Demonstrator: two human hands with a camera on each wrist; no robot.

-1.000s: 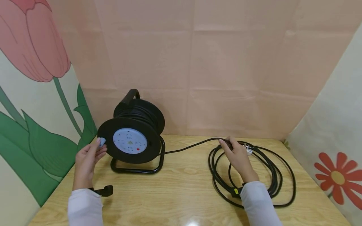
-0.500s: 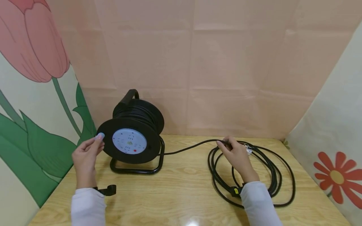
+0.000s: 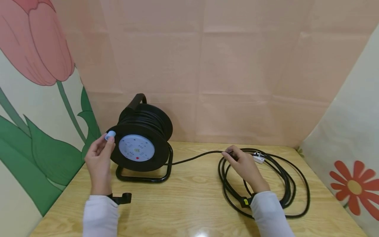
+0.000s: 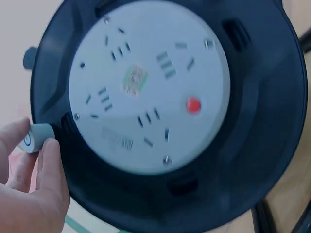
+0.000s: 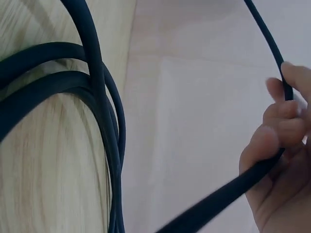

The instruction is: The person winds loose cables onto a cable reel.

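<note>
A black cable reel [image 3: 139,131] stands on its tube frame at the table's back left, its pale round socket panel [image 4: 150,87] facing the person. My left hand [image 3: 100,151] pinches the small light-blue crank knob [image 4: 40,137] at the rim of the reel's front disc. From the reel a black cable [image 3: 195,157] runs right to my right hand [image 3: 243,166], whose thumb and fingers grip it. In the right wrist view the cable [image 5: 221,199] passes through the curled fingers. Under and beside that hand lies a loose coil of the same cable [image 3: 288,184].
A white plug [image 3: 258,158] lies among the coil's loops, and a black piece with a yellow label [image 3: 245,201] sits near the right sleeve. The wooden table [image 3: 189,200] ends at a pink backdrop [image 3: 201,72]. Flower-printed sheets [image 3: 352,187] close both sides.
The left hand has carried the knob up, then right, and the socket panel has turned with it. The right hand, holding the cable, has shifted slightly left and down.
</note>
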